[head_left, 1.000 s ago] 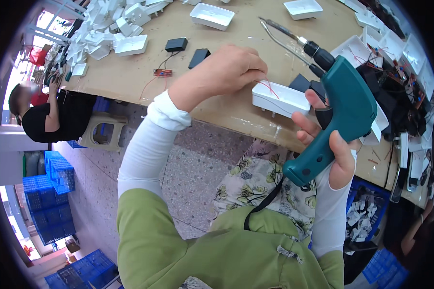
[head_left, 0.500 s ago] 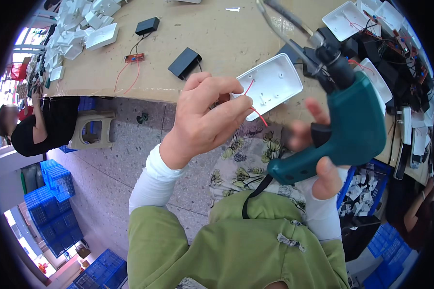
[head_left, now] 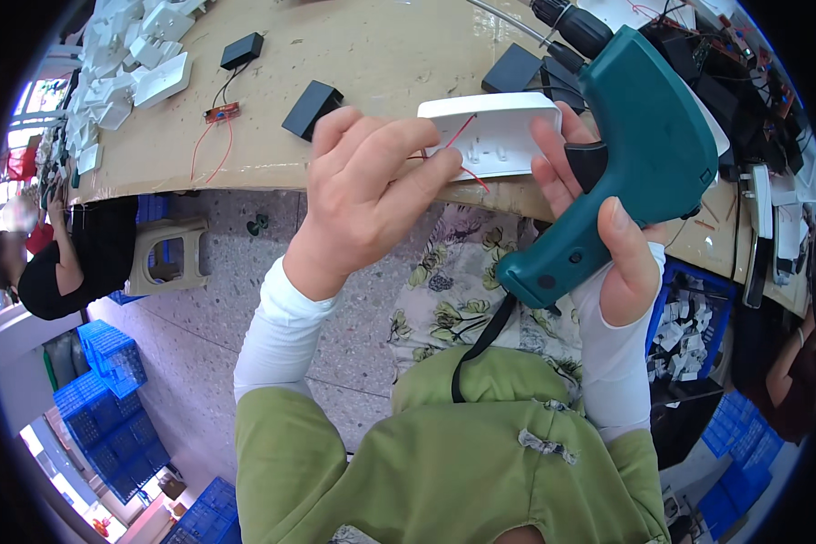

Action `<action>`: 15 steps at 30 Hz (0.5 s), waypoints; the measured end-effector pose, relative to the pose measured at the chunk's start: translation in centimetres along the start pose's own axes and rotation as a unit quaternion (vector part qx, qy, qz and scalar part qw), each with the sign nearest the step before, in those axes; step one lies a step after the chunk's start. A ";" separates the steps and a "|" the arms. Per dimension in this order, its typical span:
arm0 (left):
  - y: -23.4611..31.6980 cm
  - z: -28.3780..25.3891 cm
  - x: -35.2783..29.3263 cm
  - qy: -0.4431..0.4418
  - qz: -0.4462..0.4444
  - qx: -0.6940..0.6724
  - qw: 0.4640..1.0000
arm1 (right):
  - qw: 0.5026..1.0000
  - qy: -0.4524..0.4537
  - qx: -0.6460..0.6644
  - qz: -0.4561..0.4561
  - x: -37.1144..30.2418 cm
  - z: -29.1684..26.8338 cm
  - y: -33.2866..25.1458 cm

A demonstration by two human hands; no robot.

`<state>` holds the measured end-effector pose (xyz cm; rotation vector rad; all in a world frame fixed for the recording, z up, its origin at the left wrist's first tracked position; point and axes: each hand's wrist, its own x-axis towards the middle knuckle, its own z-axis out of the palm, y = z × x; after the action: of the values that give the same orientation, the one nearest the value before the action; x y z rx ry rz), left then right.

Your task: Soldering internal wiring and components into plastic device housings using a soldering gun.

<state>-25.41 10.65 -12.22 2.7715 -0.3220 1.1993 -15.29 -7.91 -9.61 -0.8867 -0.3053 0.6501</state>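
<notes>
My left hand is closed, thumb and fingertips pinching a thin red wire at the left end of a white plastic case. The shallow case stands tilted at the table's near edge, its hollow inside facing me. A dark green pistol-shaped soldering gun, with a metal rod and a thin tube at its front, lies in my right hand. The thumb is on the near side of the grip, and the fingers reach past the black trigger to the case's right end. Its nose points to the far left.
Black boxes and a small circuit board with red wires lie on the brown table. White cases are heaped far left; more parts crowd the right. A blue crate stands below right. A person sits at left.
The case has tipped up, its far wall rising, and my right fingers have come to its right end. The soldering gun has swung upward in view. My left hand has shifted slightly left, still pinching the wire.
</notes>
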 end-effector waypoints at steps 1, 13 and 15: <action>0.2 0.0 0.1 0.016 0.006 0.026 1.000 | 0.999 -0.017 -0.027 -0.005 -0.1 -0.1 0.2; 2.2 0.0 0.7 -0.025 -0.034 0.074 0.996 | 0.997 -0.050 -0.054 -0.008 -0.4 -0.3 1.0; 2.4 -0.1 0.6 -0.035 -0.041 0.079 0.995 | 0.996 -0.053 -0.066 -0.010 -0.4 -0.3 1.0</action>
<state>-25.64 8.26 -11.65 2.9347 -0.1206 1.1576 -15.90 -7.88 -10.60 -0.9768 -0.4553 0.6658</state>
